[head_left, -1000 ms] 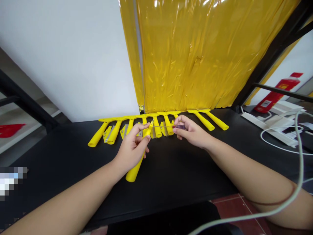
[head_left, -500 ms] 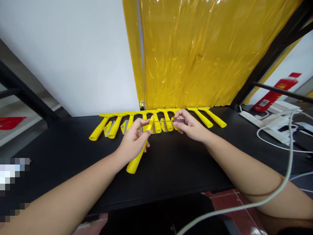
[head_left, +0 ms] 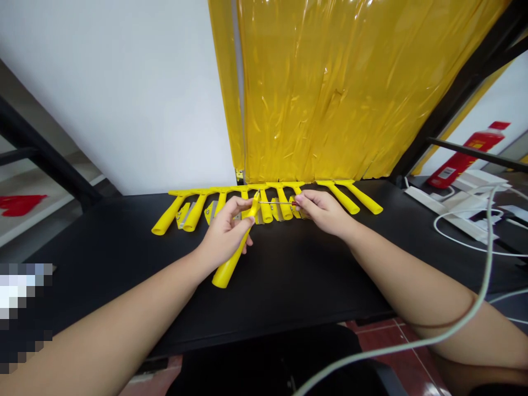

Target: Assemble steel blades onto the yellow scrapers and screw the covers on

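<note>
My left hand (head_left: 229, 228) is closed around a yellow plastic scraper handle (head_left: 229, 265), its round hollow end pointing down toward me. In my right hand (head_left: 324, 212) is a small screwdriver (head_left: 280, 203), gripped at its dark reddish handle, most of which my fingers cover. Its thin metal shaft lies level, and the tip meets the upper part of the held scraper handle. Behind both hands runs a row of several similar yellow scraper handles (head_left: 166, 216). Between some of them are small yellow pieces with metal blades (head_left: 213, 211), partly hidden by my hands.
Everything rests on a black table (head_left: 289, 275). A white panel (head_left: 124, 99) and a yellow plastic sheet (head_left: 338, 93) stand behind it. On the right are a red bottle (head_left: 466, 157), white trays (head_left: 449, 212) and loose cables. One pale cable (head_left: 412, 347) hangs across the near right.
My right-hand fingers have shifted on the screwdriver, covering more of its handle. The screwdriver tip stays at the scraper handle, which my left hand holds almost still.
</note>
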Action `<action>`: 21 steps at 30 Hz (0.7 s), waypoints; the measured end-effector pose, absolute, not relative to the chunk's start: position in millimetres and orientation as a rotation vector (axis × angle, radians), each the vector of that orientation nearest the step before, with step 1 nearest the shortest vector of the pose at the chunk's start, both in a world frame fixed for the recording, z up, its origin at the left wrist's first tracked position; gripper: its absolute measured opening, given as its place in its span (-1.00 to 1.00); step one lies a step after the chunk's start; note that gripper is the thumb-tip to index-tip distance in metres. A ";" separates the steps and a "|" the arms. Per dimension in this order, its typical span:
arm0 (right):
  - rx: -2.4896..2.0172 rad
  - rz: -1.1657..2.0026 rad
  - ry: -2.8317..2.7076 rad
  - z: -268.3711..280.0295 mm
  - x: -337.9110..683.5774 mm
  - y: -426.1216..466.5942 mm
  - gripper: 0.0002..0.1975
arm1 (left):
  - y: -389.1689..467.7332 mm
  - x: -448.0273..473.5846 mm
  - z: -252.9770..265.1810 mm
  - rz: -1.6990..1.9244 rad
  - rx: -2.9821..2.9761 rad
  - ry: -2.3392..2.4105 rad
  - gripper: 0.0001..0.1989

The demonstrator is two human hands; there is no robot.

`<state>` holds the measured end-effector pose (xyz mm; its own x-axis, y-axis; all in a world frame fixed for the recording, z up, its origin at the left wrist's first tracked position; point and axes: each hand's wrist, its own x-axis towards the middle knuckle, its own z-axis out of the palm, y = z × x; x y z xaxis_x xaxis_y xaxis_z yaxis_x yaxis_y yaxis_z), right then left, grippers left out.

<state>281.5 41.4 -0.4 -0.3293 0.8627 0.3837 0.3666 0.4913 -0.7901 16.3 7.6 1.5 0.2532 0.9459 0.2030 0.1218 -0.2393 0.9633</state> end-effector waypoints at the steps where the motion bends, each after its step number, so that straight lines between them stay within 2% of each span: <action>1: -1.005 0.764 -1.898 -0.5 281.5 41.0 -0.53 | 7.2 16.4 1.7 1.109 1.592 1.011 -0.71; 5: -0.871 0.807 -1.903 -1.4 282.3 37.7 -0.73 | 6.8 15.7 1.3 1.105 1.607 1.003 -0.72; 11: -0.928 0.617 -1.973 -0.8 282.2 35.1 -0.84 | 11.5 13.5 -2.5 1.140 1.574 0.995 -0.72; 21: -1.060 0.556 -1.992 1.9 281.1 39.2 -0.70 | 11.3 12.8 -3.0 1.121 1.578 0.996 -0.72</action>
